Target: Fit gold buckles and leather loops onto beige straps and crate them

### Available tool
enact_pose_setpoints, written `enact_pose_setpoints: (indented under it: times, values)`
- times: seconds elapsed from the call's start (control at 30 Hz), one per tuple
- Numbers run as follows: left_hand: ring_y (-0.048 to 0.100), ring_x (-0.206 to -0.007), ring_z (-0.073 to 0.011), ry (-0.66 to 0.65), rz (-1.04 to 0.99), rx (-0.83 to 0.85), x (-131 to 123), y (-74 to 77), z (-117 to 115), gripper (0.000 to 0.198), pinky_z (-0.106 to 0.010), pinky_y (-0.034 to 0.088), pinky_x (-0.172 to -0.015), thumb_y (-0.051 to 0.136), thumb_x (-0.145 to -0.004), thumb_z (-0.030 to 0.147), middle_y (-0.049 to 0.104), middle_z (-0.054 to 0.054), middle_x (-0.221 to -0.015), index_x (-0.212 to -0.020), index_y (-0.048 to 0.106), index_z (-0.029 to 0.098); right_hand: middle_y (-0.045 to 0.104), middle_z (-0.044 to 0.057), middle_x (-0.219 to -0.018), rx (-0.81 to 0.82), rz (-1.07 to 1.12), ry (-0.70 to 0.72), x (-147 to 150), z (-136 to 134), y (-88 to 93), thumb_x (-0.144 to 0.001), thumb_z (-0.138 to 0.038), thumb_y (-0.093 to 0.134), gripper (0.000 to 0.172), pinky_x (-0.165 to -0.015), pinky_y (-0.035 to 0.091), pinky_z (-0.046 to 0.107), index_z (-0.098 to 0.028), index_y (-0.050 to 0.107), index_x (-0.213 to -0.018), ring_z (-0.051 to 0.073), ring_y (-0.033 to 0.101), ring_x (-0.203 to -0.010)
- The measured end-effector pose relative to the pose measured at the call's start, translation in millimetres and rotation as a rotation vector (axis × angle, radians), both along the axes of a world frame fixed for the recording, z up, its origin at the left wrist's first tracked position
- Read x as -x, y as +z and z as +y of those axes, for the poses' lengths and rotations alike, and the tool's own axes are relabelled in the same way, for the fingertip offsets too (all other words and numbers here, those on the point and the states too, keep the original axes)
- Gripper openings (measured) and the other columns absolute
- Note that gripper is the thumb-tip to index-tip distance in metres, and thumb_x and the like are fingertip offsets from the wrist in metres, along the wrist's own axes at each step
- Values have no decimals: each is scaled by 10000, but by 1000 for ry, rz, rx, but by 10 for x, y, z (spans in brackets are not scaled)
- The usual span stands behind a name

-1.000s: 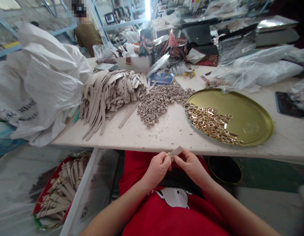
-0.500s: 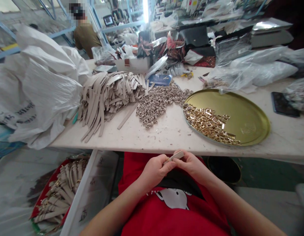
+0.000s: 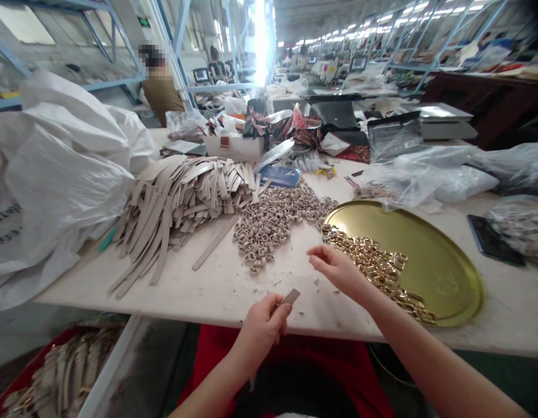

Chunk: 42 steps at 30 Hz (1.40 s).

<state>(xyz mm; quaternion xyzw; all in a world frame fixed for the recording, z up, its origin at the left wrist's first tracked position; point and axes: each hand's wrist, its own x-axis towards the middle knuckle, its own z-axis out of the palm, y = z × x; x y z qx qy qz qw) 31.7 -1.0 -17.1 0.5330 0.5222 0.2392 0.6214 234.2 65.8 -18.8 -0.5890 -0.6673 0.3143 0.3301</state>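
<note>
My left hand (image 3: pixel 263 319) is closed on a grey-beige strap (image 3: pixel 291 296) at the table's front edge. One end of the strap sticks out past the thumb, and a bit shows below the hand. Over the table, my right hand (image 3: pixel 334 268) is held out with loosely bent fingers, and I see nothing in them. Just beyond its fingertips lies a heap of small grey-beige loops (image 3: pixel 269 223). Under and beside my right wrist are gold metal buckles (image 3: pixel 382 264) on a round gold tray (image 3: pixel 443 249).
A large pile of straps (image 3: pixel 177 203) lies at the left, with a single strap (image 3: pixel 214 244) beside it. White sacking (image 3: pixel 64 157) bulges over the left end. A phone (image 3: pixel 495 239) and plastic bags are at the right. Below left, a red container (image 3: pixel 42 354) holds finished-looking straps.
My right hand has left the strap and moved forward over the table, towards the loops. My left hand keeps the strap. The view has tilted up.
</note>
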Motion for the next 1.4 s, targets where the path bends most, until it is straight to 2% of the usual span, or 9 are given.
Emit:
enact_pose_setpoints:
  times: [0.03,0.13,0.27,0.4,0.6,0.77,1.07,1.23,1.4]
  values:
    - [328,-355,-55,16,-20,27,-4,-11,64,255,-182,239,-378,434,-819,420,446,72,-475,-761,464,173,615,32,-771,-99,-209,-42,-32,238,-35,-832,-248,453,180,-623,445,266,-164,580,-928,146,554,-652]
    - [288,-342,-52,51,-61,86,-15,-54,214,283,-185,214,-369,440,-804,451,420,79,-443,-720,429,181,605,100,-968,-181,-418,-70,-56,864,-131,-805,-139,457,222,-748,424,305,-156,583,-987,184,572,-798]
    - [291,-369,-56,74,-79,104,7,-99,326,287,-191,229,-406,449,-798,447,399,79,-422,-704,433,177,605,157,-924,-177,-575,-57,-4,1280,-230,-760,-151,542,148,-748,399,337,-120,598,-893,258,567,-861]
    - [316,-402,-65,75,-60,81,55,-101,379,277,-201,259,-444,438,-816,431,407,73,-442,-709,445,175,616,160,-891,-169,-673,-26,33,1174,-257,-812,-164,467,144,-723,388,326,-118,588,-875,256,574,-830]
    - [366,-453,-75,132,52,-80,63,-32,404,275,-205,298,-499,436,-833,407,432,62,-481,-689,461,174,639,86,-836,-163,-668,107,95,581,-248,-861,-187,392,203,-686,395,276,-167,593,-845,197,585,-755]
    - [350,-421,-72,141,74,-130,81,-4,287,261,-206,286,-488,426,-836,407,443,71,-472,-715,467,179,625,117,-923,-169,-597,50,29,368,-285,-826,-138,417,195,-740,406,300,-134,582,-929,216,584,-829]
    - [330,-418,-68,125,36,-113,135,14,172,251,-200,279,-469,429,-827,396,427,70,-463,-726,466,168,619,76,-1007,-171,-597,6,236,677,-176,-844,-196,422,233,-788,391,243,-159,570,-1019,167,572,-884]
    - [331,-410,-65,135,17,-73,176,-40,194,273,-199,271,-461,425,-834,418,423,71,-464,-730,466,169,649,84,-856,-44,-706,-60,383,940,-241,-805,-275,465,206,-637,375,260,-167,616,-895,194,592,-766]
    - [333,-426,-67,133,-7,-26,223,-51,232,263,-200,279,-471,434,-833,406,428,67,-474,-737,473,164,652,65,-812,24,-804,46,228,881,-222,-762,-244,493,156,-576,340,253,-188,632,-805,197,593,-751]
